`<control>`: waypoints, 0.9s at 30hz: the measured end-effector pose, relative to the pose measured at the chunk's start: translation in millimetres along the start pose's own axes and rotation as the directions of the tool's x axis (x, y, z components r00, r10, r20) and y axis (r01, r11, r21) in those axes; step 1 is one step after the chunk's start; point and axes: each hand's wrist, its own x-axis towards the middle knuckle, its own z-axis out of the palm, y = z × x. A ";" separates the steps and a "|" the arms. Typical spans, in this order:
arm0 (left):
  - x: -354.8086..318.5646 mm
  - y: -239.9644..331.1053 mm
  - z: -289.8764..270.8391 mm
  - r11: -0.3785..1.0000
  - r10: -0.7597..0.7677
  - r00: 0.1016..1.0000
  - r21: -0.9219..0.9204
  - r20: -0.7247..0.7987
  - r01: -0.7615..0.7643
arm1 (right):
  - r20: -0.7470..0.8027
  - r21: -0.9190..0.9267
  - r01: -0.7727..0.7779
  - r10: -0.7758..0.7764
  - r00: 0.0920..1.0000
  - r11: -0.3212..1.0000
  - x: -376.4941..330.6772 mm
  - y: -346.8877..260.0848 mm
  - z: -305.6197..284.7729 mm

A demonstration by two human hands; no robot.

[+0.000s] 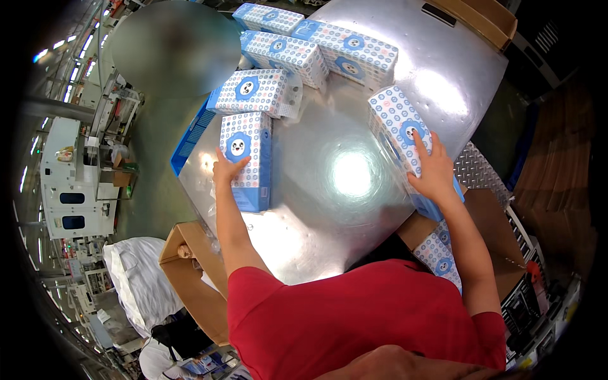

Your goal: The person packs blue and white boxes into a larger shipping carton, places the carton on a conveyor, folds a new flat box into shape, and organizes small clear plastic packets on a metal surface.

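On the left of the metal table, a blue-and-white patterned pack (256,166) lies lengthwise toward me. My left hand (228,168) grips its left edge, thumb across the top. At the right, my right hand (434,170) holds a similar pack (394,124) from above, its fingers over the top face; this pack slants, and its near end reaches the table edge above an open carton (484,218). Further packs of the same pattern lie beyond: one (250,90) behind the left pack, one (288,54) past that, a wider one (351,50) and one (269,19) at the back.
Clear plastic film (292,98) sticks out near the left packs. A blue crate (191,140) lines the table's left edge. One pack (439,254) sits in the right carton. Another carton (196,269) stands at my left, and a dark flat object (439,14) lies at the far edge.
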 end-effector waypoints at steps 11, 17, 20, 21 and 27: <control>-113.2 78.5 20.8 0.815 0.568 0.810 -0.042 -0.147 -0.579 | 0.179 0.200 -0.191 0.155 0.971 0.961 14.3 8.0 -13.7; -113.8 79.0 21.9 0.721 0.689 0.725 0.105 -0.001 -0.685 | 0.217 0.964 -0.239 0.175 0.960 0.118 -46.1 53.4 -28.5; -141.8 111.7 -27.4 0.637 0.699 0.660 0.180 0.273 -0.749 | 0.174 0.923 -0.050 0.297 0.939 -0.383 -122.8 96.5 -24.7; -157.2 127.2 -34.8 0.438 0.820 0.534 0.374 0.205 -0.817 | 0.142 0.896 0.029 0.347 0.927 -0.443 -151.5 112.2 -23.4; -150.7 192.2 14.4 -0.035 0.915 0.059 0.225 0.400 -0.974 | -0.183 0.693 0.556 0.633 0.752 -0.460 -308.5 163.2 -46.4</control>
